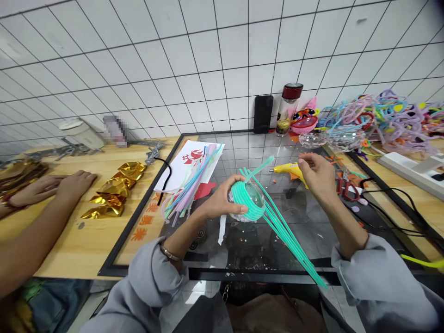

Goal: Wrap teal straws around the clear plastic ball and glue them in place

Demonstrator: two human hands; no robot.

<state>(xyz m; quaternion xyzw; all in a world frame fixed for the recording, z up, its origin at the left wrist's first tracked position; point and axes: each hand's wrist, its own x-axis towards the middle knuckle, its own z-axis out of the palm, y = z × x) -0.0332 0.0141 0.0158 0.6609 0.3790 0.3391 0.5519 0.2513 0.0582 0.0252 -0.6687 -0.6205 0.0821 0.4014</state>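
My left hand (222, 200) grips a clear plastic ball (255, 194) wrapped in rows of teal pipe cleaner (239, 194). One fuzzy teal end sticks up from the ball toward the upper right. Under and beside the ball lie several loose teal pipe cleaners (294, 245), slanting toward the table's front edge. My right hand (316, 175) is raised to the right, fingers curled together, beside a yellow glue gun (287, 169) whose nozzle points left. The hand hides the gun's rear, and whether it touches the gun cannot be made out.
Pastel pipe cleaners (194, 185) lie across a white sheet (173, 173). Red scissors (348, 187), black cables and a power strip (416, 173) are at right. A phone (263, 114) and a glass bottle (286, 113) stand by the wall. Another person's arms (52, 208) rest near gold foil (116, 192).
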